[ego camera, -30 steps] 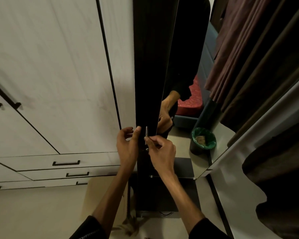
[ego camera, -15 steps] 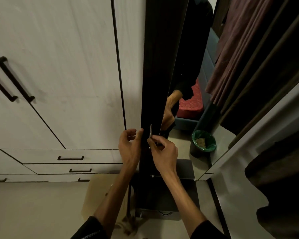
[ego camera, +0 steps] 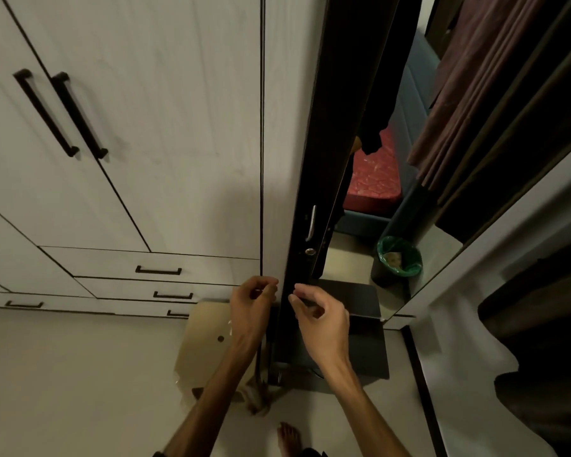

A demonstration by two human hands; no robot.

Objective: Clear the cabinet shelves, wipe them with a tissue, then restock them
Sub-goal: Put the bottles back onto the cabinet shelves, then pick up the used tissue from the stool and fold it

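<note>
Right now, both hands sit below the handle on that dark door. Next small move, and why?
Probably raise the right hand to the silver metal handle and pull. The dark cabinet door looks edge-on, both hands sit below the round lock, and no shelf is visible yet.

Both forearms reach up and forward from the near bottom edge, bare below dark sleeves that show only at the frame's lower border. The left hand (ego camera: 252,303) sits left of centre with its back toward the camera, its fingers curled in toward the palm and its fingertips (ego camera: 271,288) turned to the right. Whether they hold anything cannot be told. The right hand (ego camera: 323,319) is just beside it to the right, apart by a narrow gap, its thumb and forefinger brought together, the other fingers loosely bent beneath. A bare foot (ego camera: 289,437) shows near the bottom between the arms.
</note>
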